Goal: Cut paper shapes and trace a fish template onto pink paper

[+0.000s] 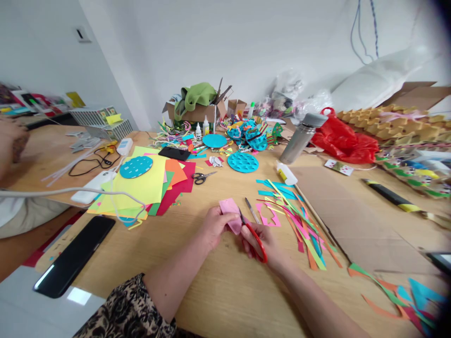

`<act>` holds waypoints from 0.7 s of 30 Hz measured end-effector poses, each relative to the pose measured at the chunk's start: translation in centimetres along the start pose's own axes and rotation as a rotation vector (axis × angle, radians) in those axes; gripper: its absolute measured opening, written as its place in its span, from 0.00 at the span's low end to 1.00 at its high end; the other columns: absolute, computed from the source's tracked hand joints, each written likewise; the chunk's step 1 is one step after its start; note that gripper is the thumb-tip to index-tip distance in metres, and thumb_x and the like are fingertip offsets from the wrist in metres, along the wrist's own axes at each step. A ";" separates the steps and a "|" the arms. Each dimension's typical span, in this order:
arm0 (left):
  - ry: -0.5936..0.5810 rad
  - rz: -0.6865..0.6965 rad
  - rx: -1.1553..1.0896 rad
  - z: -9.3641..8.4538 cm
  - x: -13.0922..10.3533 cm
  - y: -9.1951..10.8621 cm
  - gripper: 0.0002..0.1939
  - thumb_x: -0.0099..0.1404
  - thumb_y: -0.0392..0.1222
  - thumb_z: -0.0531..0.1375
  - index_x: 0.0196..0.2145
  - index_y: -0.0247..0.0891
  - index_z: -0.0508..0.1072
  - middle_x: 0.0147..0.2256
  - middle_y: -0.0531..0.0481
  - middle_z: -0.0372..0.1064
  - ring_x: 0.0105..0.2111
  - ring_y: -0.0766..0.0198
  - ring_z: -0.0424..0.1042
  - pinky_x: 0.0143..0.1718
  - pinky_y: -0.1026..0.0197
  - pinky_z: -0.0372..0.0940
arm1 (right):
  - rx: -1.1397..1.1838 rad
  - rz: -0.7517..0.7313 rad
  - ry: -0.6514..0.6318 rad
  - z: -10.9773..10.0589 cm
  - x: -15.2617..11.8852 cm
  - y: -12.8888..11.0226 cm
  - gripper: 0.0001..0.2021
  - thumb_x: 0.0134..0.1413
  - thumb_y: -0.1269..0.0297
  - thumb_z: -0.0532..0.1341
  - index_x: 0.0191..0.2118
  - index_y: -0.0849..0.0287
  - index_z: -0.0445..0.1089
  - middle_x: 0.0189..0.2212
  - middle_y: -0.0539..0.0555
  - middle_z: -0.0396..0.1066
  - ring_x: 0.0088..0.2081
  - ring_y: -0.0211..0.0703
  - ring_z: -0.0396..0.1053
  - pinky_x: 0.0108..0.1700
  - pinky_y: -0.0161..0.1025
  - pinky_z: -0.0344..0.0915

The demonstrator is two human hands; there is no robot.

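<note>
Between the thumb and fingers of my left hand [214, 225] is a small piece of pink paper [229, 212]. My right hand [262, 239] grips red-handled scissors [260, 244], whose dark blades meet the right edge of the pink paper. How far the blades are parted cannot be made out. Just beyond my right hand lie a pen [252, 210] and a pink paper scrap with cut-outs [268, 216]. Coloured paper strips [306, 225] are heaped to the right of it.
Coloured sheets [151, 188], a black phone [75, 256] and black scissors [204, 177] lie to the left. Blue discs [243, 162], a metal bottle [302, 138] and a glue bottle [287, 173] stand or lie farther back. Cardboard [352, 216] covers the right side. Another person's arm [10, 141] shows at far left.
</note>
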State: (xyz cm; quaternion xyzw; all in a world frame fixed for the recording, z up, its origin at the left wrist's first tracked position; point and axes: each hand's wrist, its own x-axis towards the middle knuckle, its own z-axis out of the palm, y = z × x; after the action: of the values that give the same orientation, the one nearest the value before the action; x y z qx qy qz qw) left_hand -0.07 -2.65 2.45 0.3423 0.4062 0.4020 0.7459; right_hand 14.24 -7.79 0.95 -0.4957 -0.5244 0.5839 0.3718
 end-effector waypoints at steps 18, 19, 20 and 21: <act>-0.012 -0.002 -0.015 0.1 0.1 -0.1 0.11 0.43 0.39 0.67 0.26 0.32 0.75 0.26 0.47 0.72 0.25 0.65 0.68 0.28 0.63 0.60 | -0.001 0.009 0.031 0.2 0.1 0.3 0.27 0.49 0.35 0.58 0.25 0.59 0.62 0.12 0.46 0.62 0.12 0.32 0.56 0.15 0.31 0.49; -0.013 -0.003 -0.012 0.1 0.1 -0.1 0.11 0.43 0.39 0.67 0.26 0.32 0.75 0.26 0.47 0.72 0.26 0.65 0.68 0.28 0.63 0.60 | 0.001 0.007 0.030 0.2 0.1 0.3 0.27 0.50 0.36 0.58 0.25 0.59 0.62 0.12 0.46 0.62 0.12 0.32 0.57 0.16 0.31 0.50; -0.015 -0.005 -0.009 0.1 0.1 -0.1 0.11 0.43 0.39 0.67 0.26 0.32 0.75 0.26 0.47 0.72 0.26 0.64 0.69 0.28 0.63 0.60 | 0.002 0.003 0.029 0.2 0.1 0.4 0.27 0.50 0.36 0.58 0.25 0.59 0.63 0.12 0.46 0.62 0.13 0.32 0.57 0.16 0.31 0.50; -0.018 -0.007 -0.007 0.1 0.1 -0.1 0.11 0.43 0.39 0.67 0.26 0.32 0.75 0.26 0.47 0.72 0.26 0.64 0.69 0.28 0.63 0.60 | 0.004 -0.001 0.030 0.2 0.2 0.5 0.27 0.51 0.36 0.58 0.25 0.59 0.63 0.12 0.46 0.62 0.13 0.32 0.57 0.16 0.31 0.50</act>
State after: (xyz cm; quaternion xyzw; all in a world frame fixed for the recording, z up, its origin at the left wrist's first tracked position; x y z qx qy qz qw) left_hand 0.08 -2.64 2.42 0.3419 0.3995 0.3977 0.7519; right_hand 14.05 -7.76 0.42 -0.5035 -0.5177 0.5772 0.3812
